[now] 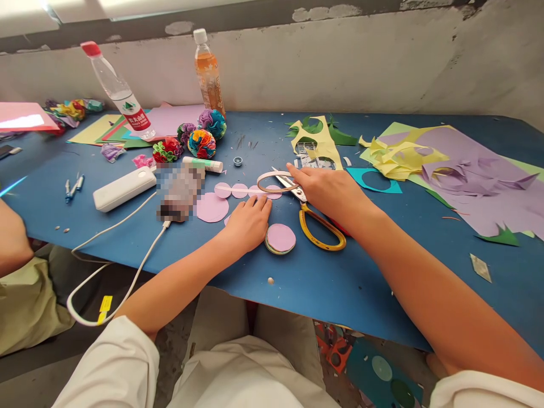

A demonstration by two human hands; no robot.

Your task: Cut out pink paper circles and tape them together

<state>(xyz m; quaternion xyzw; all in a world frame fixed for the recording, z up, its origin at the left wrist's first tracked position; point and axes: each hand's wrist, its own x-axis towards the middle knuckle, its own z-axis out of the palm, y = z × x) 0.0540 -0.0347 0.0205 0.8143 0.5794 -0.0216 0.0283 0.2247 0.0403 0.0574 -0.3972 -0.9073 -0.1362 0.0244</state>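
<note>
My left hand (249, 222) lies palm down on the blue table (323, 277), fingers stretched toward a row of small pink paper circles (239, 190). A larger pink circle (212, 207) lies to its left, and a stack of paper circles (280, 238) sits just right of its wrist. My right hand (329, 190) rests over yellow-handled scissors (318, 224), its index finger extended toward a thin ring (274, 180) and a clear plastic template (312, 157). Neither hand grips anything that I can see.
At the back stand a clear water bottle (119, 93), an orange drink bottle (209, 73), several coloured paper balls (201, 143), and a glue stick (203, 164). A white power bank (124, 188) with cable lies left. Purple and yellow paper scraps (463, 170) cover the right. Another person's arm (11, 238) is at far left.
</note>
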